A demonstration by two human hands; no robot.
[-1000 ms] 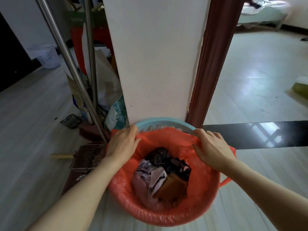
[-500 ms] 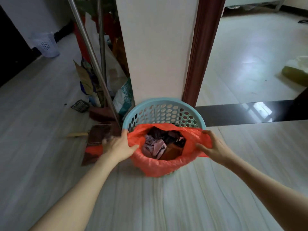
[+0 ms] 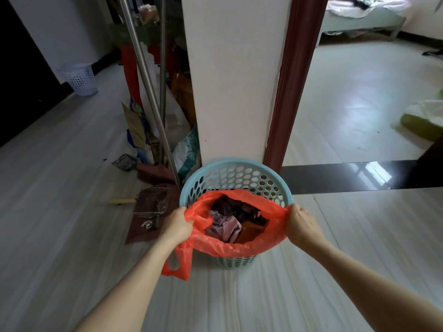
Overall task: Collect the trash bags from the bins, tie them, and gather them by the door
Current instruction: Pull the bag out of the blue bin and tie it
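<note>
A red plastic trash bag [image 3: 239,246] full of crumpled paper and dark scraps hangs over the near half of a light blue perforated bin [image 3: 236,172]. My left hand [image 3: 176,224] grips the bag's left rim, and one bag handle dangles below that wrist. My right hand [image 3: 300,224] grips the right rim. Between them the bag's mouth is stretched wide, its top lifted above the bin's rim. The bin stands on the floor against a white pillar.
A white pillar [image 3: 235,75] and brown door frame [image 3: 294,80] rise just behind the bin. Metal poles [image 3: 148,92], cardboard and a dustpan [image 3: 148,212] clutter the left. A white bin [image 3: 80,79] stands far left. A green bag [image 3: 422,118] lies on the right.
The view has pulled back and up from the bin. Both hands have lifted the bag's rim off the bin edge and drawn it toward me, freeing a handle.
</note>
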